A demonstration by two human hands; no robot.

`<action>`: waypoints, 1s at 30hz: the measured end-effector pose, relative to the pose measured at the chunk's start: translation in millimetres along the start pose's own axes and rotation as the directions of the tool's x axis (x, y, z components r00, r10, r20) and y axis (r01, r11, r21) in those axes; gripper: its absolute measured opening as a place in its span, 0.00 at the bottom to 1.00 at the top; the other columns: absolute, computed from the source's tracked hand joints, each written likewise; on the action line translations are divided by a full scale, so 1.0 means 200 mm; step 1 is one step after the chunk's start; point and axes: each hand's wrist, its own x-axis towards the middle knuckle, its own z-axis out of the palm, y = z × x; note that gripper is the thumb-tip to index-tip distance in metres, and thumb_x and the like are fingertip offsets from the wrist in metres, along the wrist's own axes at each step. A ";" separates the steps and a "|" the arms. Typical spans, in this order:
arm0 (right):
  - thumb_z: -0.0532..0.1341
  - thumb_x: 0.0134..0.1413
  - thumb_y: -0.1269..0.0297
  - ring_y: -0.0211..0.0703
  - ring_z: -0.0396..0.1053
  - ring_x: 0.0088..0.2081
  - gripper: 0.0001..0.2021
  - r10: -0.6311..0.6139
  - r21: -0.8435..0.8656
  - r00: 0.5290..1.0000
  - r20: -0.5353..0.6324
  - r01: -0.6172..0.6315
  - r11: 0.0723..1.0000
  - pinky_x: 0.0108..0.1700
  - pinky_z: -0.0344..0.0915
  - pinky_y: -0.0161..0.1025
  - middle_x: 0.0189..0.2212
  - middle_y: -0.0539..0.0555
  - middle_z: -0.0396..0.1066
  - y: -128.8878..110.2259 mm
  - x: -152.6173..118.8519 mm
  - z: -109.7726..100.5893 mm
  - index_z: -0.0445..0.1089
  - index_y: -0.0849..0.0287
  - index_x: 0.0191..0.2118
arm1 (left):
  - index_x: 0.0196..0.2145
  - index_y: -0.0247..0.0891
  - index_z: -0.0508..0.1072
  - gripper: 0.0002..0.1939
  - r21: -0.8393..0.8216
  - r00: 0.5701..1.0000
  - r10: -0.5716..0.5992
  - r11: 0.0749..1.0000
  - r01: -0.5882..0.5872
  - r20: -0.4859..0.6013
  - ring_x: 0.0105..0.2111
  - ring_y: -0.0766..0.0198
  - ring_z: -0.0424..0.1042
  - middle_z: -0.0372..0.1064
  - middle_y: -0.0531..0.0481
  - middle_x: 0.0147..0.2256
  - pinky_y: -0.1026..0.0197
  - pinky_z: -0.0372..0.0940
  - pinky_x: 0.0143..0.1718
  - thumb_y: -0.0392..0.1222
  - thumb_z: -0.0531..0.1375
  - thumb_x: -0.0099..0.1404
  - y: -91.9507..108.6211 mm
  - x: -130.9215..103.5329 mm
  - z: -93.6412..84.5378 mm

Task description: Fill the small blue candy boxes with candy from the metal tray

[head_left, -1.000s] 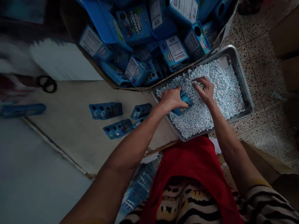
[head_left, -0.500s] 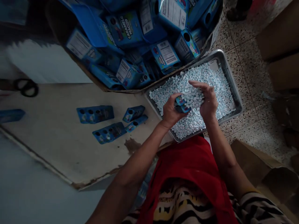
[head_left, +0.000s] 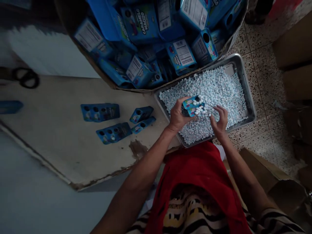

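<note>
My left hand (head_left: 178, 114) is wrapped round what look like two small blue candy boxes (head_left: 193, 103), held side by side above the tray. White candies lie at the boxes' right ends, some apparently on or in the openings. To the right, my right hand (head_left: 219, 121) has its fingers apart, with a candy or so near the fingertips. Below both hands a metal tray (head_left: 248, 94) holds a broad layer of small white and pale blue candies (head_left: 214, 81). How full the held boxes are, I cannot tell.
Behind the tray stands a large carton (head_left: 109, 85) heaped with blue boxes (head_left: 143, 24). Several blue boxes (head_left: 100, 112) rest on the worn tabletop (head_left: 73, 149). Black-handled scissors (head_left: 26, 78) lie at the left. Cardboard boxes (head_left: 296, 45) and an open carton (head_left: 268, 169) are at the right.
The heap of candies between my hands has dropped away. My right hand has moved down, away from the boxes, and its fingers have spread. My left hand keeps hold of the boxes.
</note>
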 end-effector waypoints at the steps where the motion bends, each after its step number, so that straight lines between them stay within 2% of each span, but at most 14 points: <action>1: 0.66 0.63 0.46 0.61 0.68 0.65 0.22 -0.057 -0.066 0.996 0.072 0.062 0.996 0.70 0.64 0.65 0.60 0.63 0.72 0.04 -0.03 0.01 0.76 0.52 0.57 | 0.62 0.46 0.64 0.39 -0.003 1.000 -0.016 1.000 0.016 -0.017 0.57 0.49 0.77 0.74 0.43 0.58 0.47 0.73 0.60 0.50 0.77 0.59 -0.01 -0.01 -0.01; 4: 0.68 0.59 0.42 0.66 0.53 0.76 0.34 -0.145 -0.206 0.956 0.255 0.200 0.958 0.76 0.53 0.68 0.72 0.66 0.59 0.11 -0.05 0.08 0.70 0.53 0.66 | 0.61 0.46 0.63 0.41 -0.001 0.998 -0.062 0.998 0.062 -0.024 0.57 0.49 0.76 0.72 0.43 0.58 0.47 0.73 0.60 0.52 0.77 0.57 -0.04 -0.03 -0.05; 6: 0.68 0.58 0.39 0.69 0.43 0.79 0.41 -0.137 -0.298 0.944 0.301 0.230 0.926 0.77 0.48 0.69 0.77 0.65 0.49 0.13 0.01 0.13 0.65 0.53 0.71 | 0.61 0.46 0.61 0.42 -0.003 0.992 -0.109 0.994 0.109 -0.056 0.56 0.50 0.76 0.71 0.43 0.57 0.48 0.73 0.59 0.54 0.77 0.58 -0.06 -0.06 -0.08; 8: 0.68 0.59 0.38 0.71 0.40 0.79 0.42 -0.112 -0.354 0.945 0.306 0.223 0.908 0.77 0.46 0.70 0.78 0.64 0.48 0.16 0.11 0.18 0.64 0.53 0.73 | 0.60 0.46 0.60 0.42 -0.005 0.987 -0.146 0.989 0.146 -0.066 0.56 0.51 0.76 0.71 0.43 0.57 0.48 0.73 0.59 0.55 0.77 0.57 -0.09 -0.10 -0.09; 12: 0.68 0.60 0.48 0.68 0.59 0.69 0.30 -0.089 -0.351 0.964 0.249 0.176 0.920 0.71 0.57 0.63 0.66 0.66 0.67 0.21 0.32 0.24 0.74 0.57 0.64 | 0.59 0.45 0.61 0.43 -0.074 0.985 -0.168 0.984 0.165 -0.034 0.56 0.50 0.76 0.71 0.42 0.56 0.47 0.73 0.60 0.55 0.78 0.55 -0.14 -0.19 -0.07; 15: 0.67 0.56 0.59 0.61 0.69 0.56 0.22 -0.024 -0.325 0.995 0.101 0.056 0.944 0.61 0.67 0.57 0.52 0.65 0.75 0.23 0.41 0.27 0.77 0.60 0.55 | 0.60 0.45 0.61 0.41 -0.128 0.984 -0.173 0.977 0.168 -0.032 0.57 0.50 0.77 0.72 0.41 0.58 0.46 0.74 0.59 0.55 0.77 0.57 -0.17 -0.26 -0.03; 18: 0.69 0.48 0.58 0.53 0.72 0.48 0.18 0.165 -0.029 0.986 -0.032 -0.166 0.986 0.55 0.70 0.51 0.43 0.58 0.75 0.19 0.43 0.30 0.75 0.58 0.45 | 0.61 0.48 0.61 0.42 -0.122 0.991 -0.114 0.987 0.106 -0.063 0.56 0.50 0.78 0.73 0.42 0.58 0.47 0.76 0.56 0.56 0.77 0.58 -0.19 -0.29 -0.03; 19: 0.70 0.46 0.56 0.50 0.72 0.45 0.17 0.278 0.155 0.960 -0.021 -0.272 0.950 0.52 0.71 0.49 0.40 0.55 0.75 0.17 0.43 0.30 0.74 0.57 0.42 | 0.63 0.49 0.61 0.43 -0.106 0.993 -0.099 0.990 0.092 -0.070 0.56 0.50 0.78 0.73 0.42 0.57 0.47 0.76 0.55 0.56 0.77 0.58 -0.19 -0.30 -0.04; 20: 0.71 0.45 0.53 0.46 0.71 0.40 0.18 0.395 0.352 0.918 0.042 -0.384 0.854 0.48 0.72 0.45 0.37 0.52 0.73 0.13 0.41 0.29 0.73 0.56 0.41 | 0.64 0.49 0.60 0.44 -0.084 0.994 -0.089 0.993 0.083 -0.066 0.56 0.49 0.78 0.73 0.42 0.57 0.46 0.77 0.55 0.55 0.77 0.58 -0.20 -0.30 -0.04; 22: 0.73 0.42 0.51 0.40 0.68 0.34 0.20 0.532 0.650 0.800 0.279 -0.565 0.508 0.39 0.70 0.39 0.34 0.48 0.72 0.05 0.38 0.26 0.72 0.54 0.39 | 0.65 0.50 0.59 0.47 -0.035 0.996 -0.083 0.996 0.082 -0.042 0.58 0.47 0.77 0.72 0.41 0.59 0.44 0.75 0.58 0.55 0.79 0.56 -0.20 -0.29 -0.04; 24: 0.75 0.40 0.50 0.39 0.69 0.34 0.21 0.489 0.757 0.722 0.489 -0.630 0.174 0.36 0.68 0.36 0.34 0.49 0.73 -0.06 0.33 0.21 0.72 0.53 0.39 | 0.65 0.48 0.60 0.49 0.009 0.997 -0.072 0.997 0.072 -0.033 0.59 0.46 0.76 0.70 0.40 0.60 0.44 0.74 0.60 0.54 0.80 0.54 -0.20 -0.28 -0.03; 25: 0.75 0.40 0.48 0.39 0.70 0.35 0.21 0.438 0.772 0.715 0.544 -0.631 0.072 0.36 0.68 0.36 0.36 0.50 0.74 -0.12 0.31 0.19 0.73 0.53 0.38 | 0.65 0.47 0.61 0.48 0.025 0.997 -0.061 0.998 0.062 -0.039 0.59 0.47 0.76 0.71 0.40 0.59 0.44 0.74 0.60 0.54 0.80 0.55 -0.19 -0.27 -0.02; 27: 0.73 0.46 0.42 0.43 0.73 0.39 0.21 0.349 0.799 0.749 0.564 -0.601 -0.004 0.39 0.72 0.40 0.39 0.52 0.76 -0.25 0.27 0.15 0.74 0.53 0.36 | 0.63 0.46 0.63 0.43 0.047 0.997 -0.027 0.998 0.030 -0.067 0.56 0.48 0.77 0.72 0.41 0.56 0.46 0.75 0.58 0.54 0.78 0.57 -0.17 -0.26 -0.01; 30: 0.67 0.55 0.36 0.47 0.75 0.43 0.23 0.261 0.856 0.838 0.478 -0.511 0.073 0.50 0.74 0.47 0.38 0.53 0.76 -0.43 0.22 0.13 0.75 0.53 0.32 | 0.61 0.45 0.66 0.38 0.094 0.996 0.019 0.996 -0.010 -0.092 0.53 0.50 0.78 0.74 0.44 0.53 0.47 0.76 0.54 0.49 0.77 0.58 -0.12 -0.22 0.00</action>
